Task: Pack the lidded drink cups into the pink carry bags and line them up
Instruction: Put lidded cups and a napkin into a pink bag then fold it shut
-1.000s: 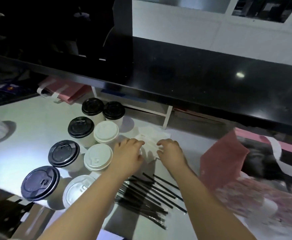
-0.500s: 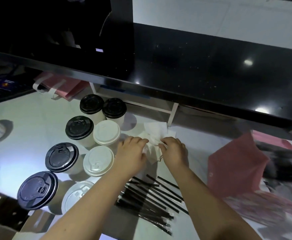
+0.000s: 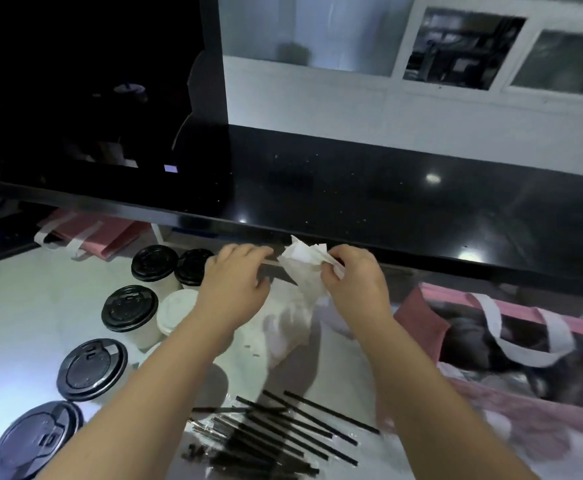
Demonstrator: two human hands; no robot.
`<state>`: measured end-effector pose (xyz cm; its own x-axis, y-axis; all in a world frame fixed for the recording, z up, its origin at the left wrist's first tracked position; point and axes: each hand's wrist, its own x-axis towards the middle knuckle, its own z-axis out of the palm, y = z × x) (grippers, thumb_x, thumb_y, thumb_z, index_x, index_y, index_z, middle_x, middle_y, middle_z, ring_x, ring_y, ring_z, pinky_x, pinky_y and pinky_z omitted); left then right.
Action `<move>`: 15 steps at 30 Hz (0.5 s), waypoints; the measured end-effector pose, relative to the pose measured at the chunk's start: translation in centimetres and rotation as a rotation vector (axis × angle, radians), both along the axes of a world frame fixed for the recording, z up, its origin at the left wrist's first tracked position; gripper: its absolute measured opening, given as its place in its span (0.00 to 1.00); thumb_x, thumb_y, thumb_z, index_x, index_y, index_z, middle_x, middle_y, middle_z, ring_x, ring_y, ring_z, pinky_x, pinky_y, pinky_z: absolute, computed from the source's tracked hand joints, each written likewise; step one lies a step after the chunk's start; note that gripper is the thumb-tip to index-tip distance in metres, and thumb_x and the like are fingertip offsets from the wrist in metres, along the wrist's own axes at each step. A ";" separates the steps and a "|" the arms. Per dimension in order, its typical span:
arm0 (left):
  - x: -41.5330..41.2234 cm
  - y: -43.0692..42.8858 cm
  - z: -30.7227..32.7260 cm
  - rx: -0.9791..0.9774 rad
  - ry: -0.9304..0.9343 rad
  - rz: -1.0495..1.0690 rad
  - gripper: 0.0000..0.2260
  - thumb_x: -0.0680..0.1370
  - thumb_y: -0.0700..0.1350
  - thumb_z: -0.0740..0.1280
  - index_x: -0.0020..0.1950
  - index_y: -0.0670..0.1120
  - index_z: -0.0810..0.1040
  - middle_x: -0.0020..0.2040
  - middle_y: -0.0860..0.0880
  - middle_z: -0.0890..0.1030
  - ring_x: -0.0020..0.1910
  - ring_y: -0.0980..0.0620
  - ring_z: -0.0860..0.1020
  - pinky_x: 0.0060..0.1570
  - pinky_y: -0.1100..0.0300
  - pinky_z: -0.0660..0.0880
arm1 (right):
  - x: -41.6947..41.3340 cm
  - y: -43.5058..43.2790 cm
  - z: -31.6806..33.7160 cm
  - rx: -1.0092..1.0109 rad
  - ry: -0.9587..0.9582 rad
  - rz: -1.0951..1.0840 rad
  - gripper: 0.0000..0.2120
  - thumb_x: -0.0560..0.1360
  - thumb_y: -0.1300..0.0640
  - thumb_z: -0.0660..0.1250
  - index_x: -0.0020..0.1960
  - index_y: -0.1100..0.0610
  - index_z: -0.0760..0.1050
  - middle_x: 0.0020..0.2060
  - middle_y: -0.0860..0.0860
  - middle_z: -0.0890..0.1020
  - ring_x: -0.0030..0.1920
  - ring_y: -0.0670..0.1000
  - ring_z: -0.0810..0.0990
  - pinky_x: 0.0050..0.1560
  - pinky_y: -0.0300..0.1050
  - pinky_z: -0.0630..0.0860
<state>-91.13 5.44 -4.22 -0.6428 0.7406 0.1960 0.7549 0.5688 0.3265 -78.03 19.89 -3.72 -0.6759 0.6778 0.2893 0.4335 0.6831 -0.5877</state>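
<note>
White table (image 3: 40,299) holds lidded cups (image 3: 129,308) at lower left; a pink carry bag (image 3: 418,317) lies open at right. Mid-frame, the right hand (image 3: 355,282) fingers pinch crumpled white paper (image 3: 303,256); the left hand (image 3: 234,285) fingers are loosely apart, holding nothing.

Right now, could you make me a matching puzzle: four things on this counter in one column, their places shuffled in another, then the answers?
Things:
1 thin black drinking straws
2 crumpled white papery sheet
3 open pink carry bag with white handles
4 black-lidded white paper cups

Places:
A standing on the left
B pinched by the right hand
C on the right, mouth open
D lying flat, nearest the viewer

Pairs: 1-D, 2-B, 3-C, 4-A
</note>
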 end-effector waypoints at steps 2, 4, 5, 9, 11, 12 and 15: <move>0.7 1.2 1.7 0.031 0.040 -0.046 0.22 0.76 0.48 0.64 0.70 0.55 0.69 0.67 0.55 0.73 0.68 0.49 0.65 0.64 0.49 0.64 | 1.5 0.4 2.8 0.025 0.056 -0.026 0.06 0.76 0.57 0.66 0.51 0.56 0.79 0.44 0.48 0.79 0.48 0.49 0.74 0.43 0.40 0.68; 1.8 2.8 3.3 0.071 0.077 -0.102 0.22 0.76 0.47 0.64 0.70 0.55 0.69 0.66 0.55 0.74 0.67 0.49 0.66 0.62 0.50 0.65 | 3.6 0.8 5.6 0.036 0.114 -0.061 0.04 0.75 0.57 0.67 0.50 0.55 0.79 0.43 0.46 0.78 0.46 0.47 0.74 0.43 0.40 0.70; 2.5 3.8 4.0 0.088 0.085 -0.137 0.22 0.76 0.47 0.64 0.70 0.55 0.69 0.65 0.55 0.74 0.66 0.49 0.67 0.62 0.50 0.66 | 4.9 0.9 6.8 0.035 0.151 -0.080 0.04 0.75 0.57 0.67 0.49 0.55 0.79 0.43 0.46 0.79 0.45 0.46 0.75 0.43 0.40 0.72; 6.1 7.6 5.3 0.138 0.078 -0.304 0.22 0.75 0.47 0.65 0.69 0.55 0.71 0.63 0.55 0.75 0.64 0.49 0.68 0.61 0.50 0.67 | 10.3 2.0 9.9 0.015 0.229 -0.191 0.03 0.74 0.58 0.68 0.47 0.52 0.79 0.41 0.44 0.80 0.43 0.44 0.77 0.43 0.40 0.76; 8.1 9.2 5.2 0.166 0.071 -0.384 0.21 0.75 0.47 0.66 0.68 0.54 0.72 0.63 0.54 0.76 0.64 0.48 0.69 0.59 0.51 0.67 | 13.3 2.4 10.6 0.020 0.274 -0.258 0.05 0.73 0.59 0.69 0.44 0.50 0.78 0.38 0.41 0.80 0.40 0.41 0.77 0.38 0.33 0.74; 9.3 10.0 5.0 0.180 0.066 -0.425 0.21 0.74 0.47 0.66 0.68 0.53 0.73 0.62 0.54 0.77 0.63 0.48 0.69 0.59 0.51 0.66 | 15.0 2.6 11.0 0.026 0.281 -0.295 0.07 0.73 0.60 0.69 0.42 0.48 0.77 0.37 0.40 0.79 0.39 0.39 0.77 0.35 0.29 0.72; 12.2 11.5 4.5 0.203 0.012 -0.506 0.16 0.74 0.48 0.66 0.62 0.54 0.78 0.58 0.55 0.78 0.61 0.49 0.71 0.58 0.51 0.68 | 19.1 2.6 11.0 0.010 0.252 -0.360 0.09 0.73 0.60 0.71 0.41 0.47 0.76 0.37 0.40 0.79 0.37 0.36 0.77 0.30 0.26 0.70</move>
